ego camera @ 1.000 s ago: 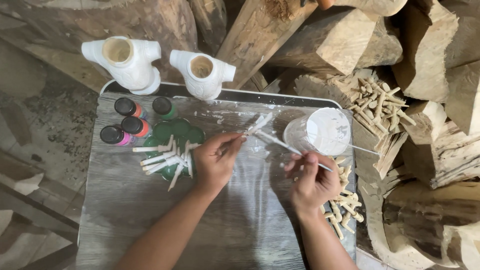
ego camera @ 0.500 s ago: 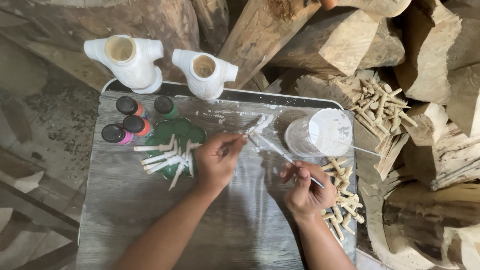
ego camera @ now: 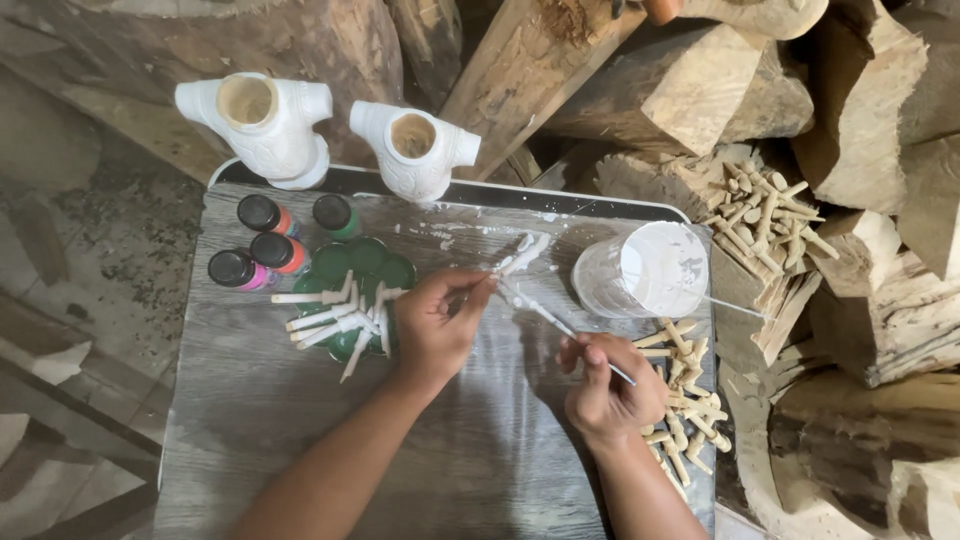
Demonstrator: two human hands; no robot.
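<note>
Left hand (ego camera: 435, 325): fingers pinched together on one end of a small wooden peg (ego camera: 520, 255); the free end points away from the fingertips, which keeps the whole length open to the brush.
Right hand (ego camera: 600, 385): fingers closed pen-style on a thin brush (ego camera: 560, 325); the bristle end reaches up-left to the peg, just beyond the left fingertips.
Small wooden peg: short, slim, coated white; held just above the desk (ego camera: 300, 430), between the two hands.
Paint cup (ego camera: 650, 268): clear, filled with white paint, near the right fingers on their far side, within dipping reach.
Painted pegs (ego camera: 335, 320): white, laid across a green palette (ego camera: 365, 270) just left of the left fingers, apparently set apart to dry.
Unpainted pegs (ego camera: 685, 400): bare wood, heaped just right of the right fingers.
Paint bottles (ego camera: 265, 250): four, dark caps, beyond the palette.
White carved torsos (ego camera: 340, 135): two, hollow-necked, at the desk's far edge.
</note>
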